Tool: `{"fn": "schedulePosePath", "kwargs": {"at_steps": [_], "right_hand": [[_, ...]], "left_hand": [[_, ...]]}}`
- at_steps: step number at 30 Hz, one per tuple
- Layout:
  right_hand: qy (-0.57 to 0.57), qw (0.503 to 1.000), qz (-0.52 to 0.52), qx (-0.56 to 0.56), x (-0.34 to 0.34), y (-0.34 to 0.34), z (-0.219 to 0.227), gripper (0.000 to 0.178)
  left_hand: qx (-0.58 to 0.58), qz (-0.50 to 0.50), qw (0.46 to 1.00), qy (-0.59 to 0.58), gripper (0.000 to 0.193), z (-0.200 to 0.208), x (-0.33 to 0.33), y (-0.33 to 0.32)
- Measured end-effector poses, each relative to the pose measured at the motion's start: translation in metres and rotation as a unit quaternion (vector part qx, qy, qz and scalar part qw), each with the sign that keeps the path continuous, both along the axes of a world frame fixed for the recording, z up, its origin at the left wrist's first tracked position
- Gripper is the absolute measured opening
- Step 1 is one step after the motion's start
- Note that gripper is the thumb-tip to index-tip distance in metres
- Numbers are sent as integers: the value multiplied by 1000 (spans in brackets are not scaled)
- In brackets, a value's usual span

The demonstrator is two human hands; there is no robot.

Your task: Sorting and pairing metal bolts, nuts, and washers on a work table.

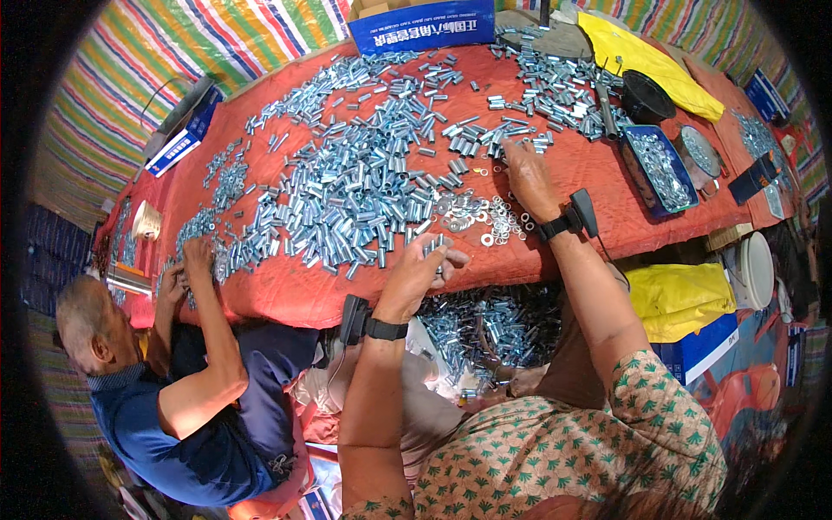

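Note:
My left hand (pixel 420 273) is curled at the table's near edge, closed around small shiny metal sleeves (pixel 436 245) that show between thumb and fingers. Farther right, my right hand (pixel 530 180) reaches over the red cloth, its fingertips drawn together at a loose row of metal sleeves (pixel 468 134). What those fingertips grip is hidden. Between my hands lies a patch of flat washers (pixel 503 221), next to the right wrist. A large heap of metal sleeves (pixel 355 182) spreads beyond and left of my left hand.
A blue tray (pixel 633 165) of small metal parts sits at the right, beside a black bowl (pixel 647 97) and yellow sacking (pixel 641 61). More sleeves (pixel 494 334) lie below the table edge. At the left, another person (pixel 191 390) handles parts. A blue carton (pixel 425 28) stands behind.

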State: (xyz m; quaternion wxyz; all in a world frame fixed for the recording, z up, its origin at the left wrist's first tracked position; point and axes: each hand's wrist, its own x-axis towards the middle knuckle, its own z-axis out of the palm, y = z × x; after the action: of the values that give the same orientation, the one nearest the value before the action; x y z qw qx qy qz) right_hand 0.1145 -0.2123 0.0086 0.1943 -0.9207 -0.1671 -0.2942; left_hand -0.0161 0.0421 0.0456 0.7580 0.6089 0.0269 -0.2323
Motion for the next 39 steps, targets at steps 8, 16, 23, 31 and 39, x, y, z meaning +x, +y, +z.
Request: {"fn": "schedulePosePath", "kwargs": {"at_steps": [8, 16, 23, 31, 39], "right_hand": [[246, 897, 187, 316, -41, 27, 34, 57], [376, 765, 320, 413, -77, 46, 46, 70], [343, 824, 323, 316, -74, 26, 54, 64], [382, 821, 343, 249, -78, 17, 49, 63], [415, 742, 322, 416, -79, 18, 41, 60]], "left_hand": [[-25, 33, 999, 11, 25, -4, 2, 1], [58, 15, 997, -45, 23, -11, 4, -14], [102, -28, 990, -92, 18, -19, 9, -23], [151, -77, 979, -117, 15, -17, 13, -30], [-33, -35, 998, -35, 23, -15, 14, -31]]}}
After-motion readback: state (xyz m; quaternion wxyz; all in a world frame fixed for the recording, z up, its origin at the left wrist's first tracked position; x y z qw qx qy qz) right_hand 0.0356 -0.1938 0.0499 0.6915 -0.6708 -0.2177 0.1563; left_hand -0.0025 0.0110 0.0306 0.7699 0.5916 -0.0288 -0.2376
